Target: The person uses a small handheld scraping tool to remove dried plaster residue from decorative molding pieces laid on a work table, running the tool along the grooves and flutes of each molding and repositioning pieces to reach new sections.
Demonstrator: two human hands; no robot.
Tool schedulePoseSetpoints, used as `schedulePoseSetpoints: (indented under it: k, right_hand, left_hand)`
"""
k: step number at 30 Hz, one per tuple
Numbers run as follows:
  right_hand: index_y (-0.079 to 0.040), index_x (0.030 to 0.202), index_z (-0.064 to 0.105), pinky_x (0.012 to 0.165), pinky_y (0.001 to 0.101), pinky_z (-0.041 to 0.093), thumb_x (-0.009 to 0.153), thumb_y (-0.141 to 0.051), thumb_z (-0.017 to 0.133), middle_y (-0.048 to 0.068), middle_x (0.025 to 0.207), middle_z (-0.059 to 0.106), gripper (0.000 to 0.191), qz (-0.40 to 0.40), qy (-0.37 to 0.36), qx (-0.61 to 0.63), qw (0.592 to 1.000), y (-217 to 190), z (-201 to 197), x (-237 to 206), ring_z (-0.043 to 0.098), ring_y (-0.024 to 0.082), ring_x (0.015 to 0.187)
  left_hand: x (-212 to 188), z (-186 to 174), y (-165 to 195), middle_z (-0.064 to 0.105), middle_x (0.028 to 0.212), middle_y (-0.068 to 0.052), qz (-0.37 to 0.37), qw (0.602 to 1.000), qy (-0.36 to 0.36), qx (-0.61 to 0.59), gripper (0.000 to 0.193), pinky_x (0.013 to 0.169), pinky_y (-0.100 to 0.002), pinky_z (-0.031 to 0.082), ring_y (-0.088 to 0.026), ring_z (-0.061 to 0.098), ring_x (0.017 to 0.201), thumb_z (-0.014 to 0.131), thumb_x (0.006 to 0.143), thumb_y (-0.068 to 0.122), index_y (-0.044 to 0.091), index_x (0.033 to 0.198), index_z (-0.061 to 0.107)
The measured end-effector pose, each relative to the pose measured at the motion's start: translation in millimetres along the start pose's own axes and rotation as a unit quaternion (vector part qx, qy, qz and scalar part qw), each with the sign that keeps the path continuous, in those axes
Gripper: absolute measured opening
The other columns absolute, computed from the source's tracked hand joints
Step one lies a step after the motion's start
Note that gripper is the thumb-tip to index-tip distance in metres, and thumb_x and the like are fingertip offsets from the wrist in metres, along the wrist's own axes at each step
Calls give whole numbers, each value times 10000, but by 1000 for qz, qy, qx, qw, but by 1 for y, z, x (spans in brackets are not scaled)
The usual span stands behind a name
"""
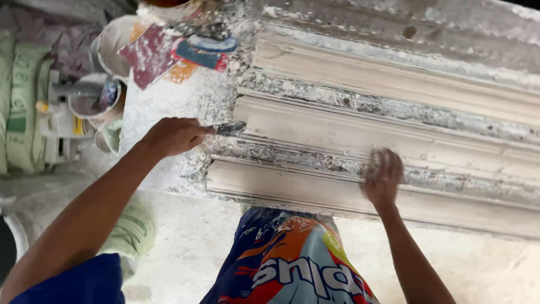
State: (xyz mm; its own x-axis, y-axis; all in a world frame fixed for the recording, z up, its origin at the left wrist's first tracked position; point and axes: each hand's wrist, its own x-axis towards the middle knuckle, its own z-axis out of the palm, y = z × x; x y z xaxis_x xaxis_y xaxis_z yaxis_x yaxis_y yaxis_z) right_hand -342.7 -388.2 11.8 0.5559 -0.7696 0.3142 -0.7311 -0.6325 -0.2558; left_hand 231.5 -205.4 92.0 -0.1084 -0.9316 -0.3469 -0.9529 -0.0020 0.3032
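On ridged plaster moulding [360,129], left hand [174,136] holds a flat metal scraper [229,129].

Blurred right hand [383,179], moulding [394,135] cropped

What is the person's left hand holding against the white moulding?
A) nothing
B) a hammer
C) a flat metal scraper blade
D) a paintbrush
C: the left hand grips a flat putty knife, its blade tip laid on the plaster moulding.

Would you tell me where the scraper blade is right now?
In the head view, the scraper blade sits left of centre, held in the left hand, its tip against the left end of the moulded plaster strips.
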Motion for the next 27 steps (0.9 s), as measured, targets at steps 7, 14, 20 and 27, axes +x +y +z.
schedulePoseSetpoints:
  k: [7,14,20,27]
  right_hand:
    - [-76,1532,509,1143,678,295,1049,-316,522,260,1599,437,539,204,-31,-70,976,25,-7,-59,359,469,1474]
    - [-168,1586,477,1186,680,209,1065,-431,435,257,1650,365,585,234,-60,-94,966,21,-3,-48,287,488,1528]
    - [-162,1605,444,1173,679,189,1076,-442,386,290,1648,339,601,228,-78,-80,967,21,-5,-53,285,506,1501]
    - [-172,1564,497,1170,648,230,1078,-466,350,265,1624,383,587,255,-64,-90,961,21,-2,-49,339,458,1494]
  left_hand:
    - [18,-1,4,708,925,-32,42,996,-34,69,336,698,-438,596,-281,716,761,596,963,287,358,1276,698]
    - [31,-8,27,714,845,-107,-40,992,-113,-47,285,631,-412,596,-265,720,684,565,1013,388,235,1207,707]
    - [66,25,102,687,892,-113,96,994,-32,-35,388,591,-442,575,-302,690,672,487,1014,202,315,1343,659]
    - [46,0,67,678,847,-67,36,989,-113,90,475,555,-387,603,-224,701,647,535,948,262,316,1418,576]
